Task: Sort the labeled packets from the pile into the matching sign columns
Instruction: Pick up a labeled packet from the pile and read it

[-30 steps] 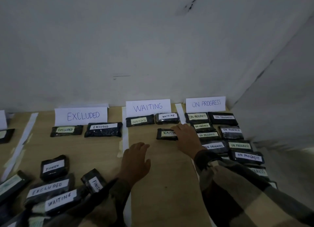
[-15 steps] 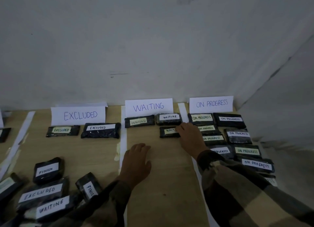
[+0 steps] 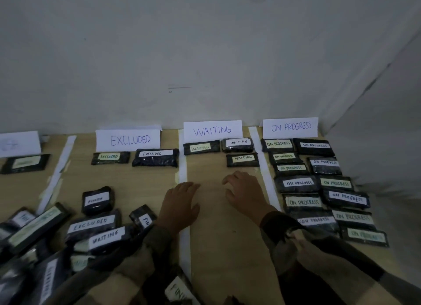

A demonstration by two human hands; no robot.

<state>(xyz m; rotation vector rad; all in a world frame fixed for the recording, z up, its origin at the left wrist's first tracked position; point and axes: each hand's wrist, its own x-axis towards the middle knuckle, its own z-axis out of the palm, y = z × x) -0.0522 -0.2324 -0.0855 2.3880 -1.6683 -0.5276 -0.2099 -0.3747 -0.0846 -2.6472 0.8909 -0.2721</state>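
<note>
I read the sort as partly done. Under the ON PROGRESS sign at the far right the column is the fullest, a double row of ON PROGRESS packets running toward me. Under the WAITING sign lie three packets, two side by side just below the sign and a third WAITING packet in the next row on the right, clear of both hands. The EXCLUDED sign has only two packets beneath it, and a blurred sign at the far left, which I cannot read, has one. My right hand is empty, fingers loosely curled, just nearer than that third packet and not touching it; my left hand lies flat and open on the table, holding nothing. What is left is the pile at the near left, where I make out an unsorted WAITING packet, an EXCLUDED packet and a FINISH packet, with more heaped below.
</note>
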